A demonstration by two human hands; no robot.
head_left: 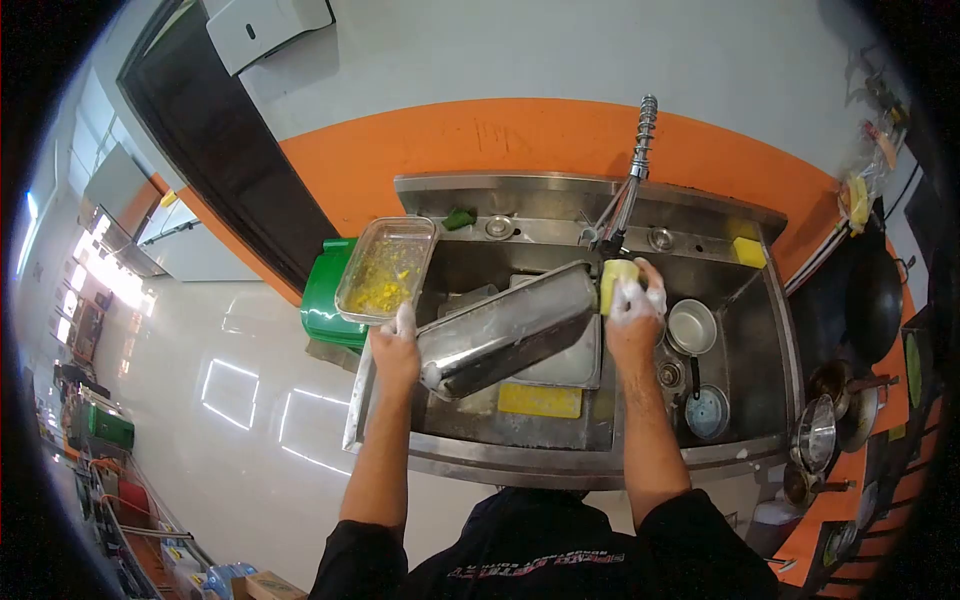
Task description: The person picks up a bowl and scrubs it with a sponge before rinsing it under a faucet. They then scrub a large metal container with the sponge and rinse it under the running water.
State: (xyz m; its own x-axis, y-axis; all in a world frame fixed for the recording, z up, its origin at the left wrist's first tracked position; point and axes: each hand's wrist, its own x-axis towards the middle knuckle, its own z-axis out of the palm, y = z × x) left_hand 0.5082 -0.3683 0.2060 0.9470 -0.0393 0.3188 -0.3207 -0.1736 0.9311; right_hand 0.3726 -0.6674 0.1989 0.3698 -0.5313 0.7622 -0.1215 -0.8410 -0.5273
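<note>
The long steel tray [510, 325] is tilted across the middle of the frame, inside the sink [600, 455], its right end raised toward the tap and its left end lower. The left hand [397, 345] grips that lower left end, fingers wrapped over the rim. The right hand [635, 300] is closed on a yellow sponge [617, 272] and presses it to the tray's upper right corner.

Below the tray, at the bottom of the sink, lies a yellow board [540, 400]. Right of the right hand, a small round pan [692, 325] sits in the basin, with a bluish round lid [708, 411] below it. A spring faucet [641, 150] rises above the sponge.

On the sink's upper left corner rests a second tray smeared with yellow food [385, 268], with a green bin [322, 300] just beside it on the left. A green scourer [460, 218] lies on the back ledge, and another yellow sponge [748, 252] is at the ledge's right end. A dark wok [872, 300] is at the far right.
</note>
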